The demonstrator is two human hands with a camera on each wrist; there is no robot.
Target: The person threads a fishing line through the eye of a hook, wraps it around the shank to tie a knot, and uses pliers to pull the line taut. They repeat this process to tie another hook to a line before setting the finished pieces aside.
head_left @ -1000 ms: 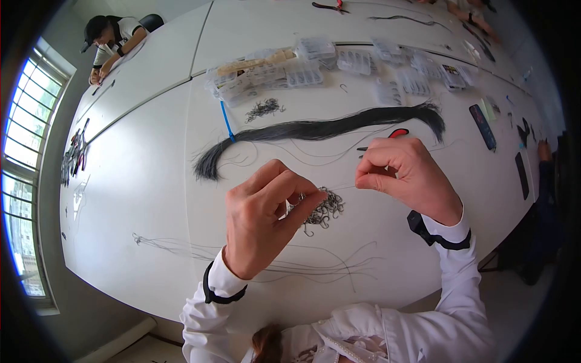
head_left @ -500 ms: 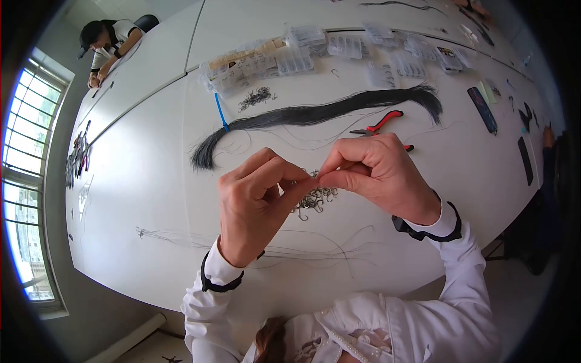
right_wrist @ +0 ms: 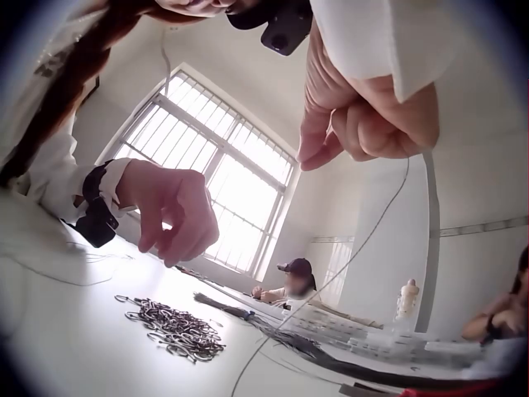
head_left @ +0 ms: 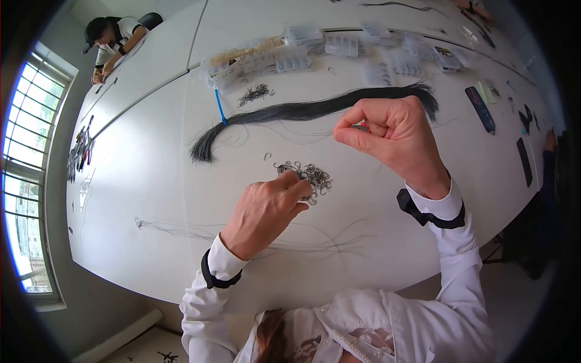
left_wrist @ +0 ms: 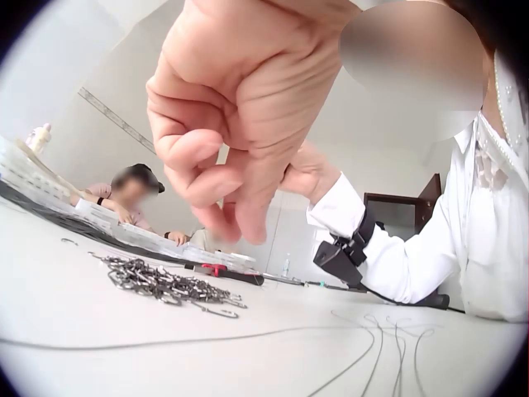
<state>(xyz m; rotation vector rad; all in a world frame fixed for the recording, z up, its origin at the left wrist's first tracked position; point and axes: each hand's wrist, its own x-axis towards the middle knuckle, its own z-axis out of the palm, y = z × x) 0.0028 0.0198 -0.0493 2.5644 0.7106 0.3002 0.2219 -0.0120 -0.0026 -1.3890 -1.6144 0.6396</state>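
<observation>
My left hand [head_left: 266,209] reaches over a pile of small metal fish hooks [head_left: 318,180], fingers pointing down. In the left wrist view its loosely bent fingertips [left_wrist: 252,227] hang above the hooks, with nothing visible between them. My right hand [head_left: 390,136] is raised over the table to the right of the pile, thumb and index finger pinched together. From it a thin grey line [right_wrist: 355,248] trails down to the table in the right wrist view. Behind the right hand, red-handled pliers [left_wrist: 216,270] are mostly hidden in the head view.
Beyond the hooks lies a long bundle of black strands [head_left: 290,112] with a blue tie [head_left: 219,106]. Thin lines [head_left: 175,230] with hooks at one end lie nearer me. Clear plastic boxes [head_left: 293,58] and a smaller hook pile [head_left: 255,94] are farther back. Another person [head_left: 115,45] sits far left.
The hands came together over the hook pile, then parted. My left hand has come down to the hooks with its fingers loosened; my right has moved up and right, still pinching.
</observation>
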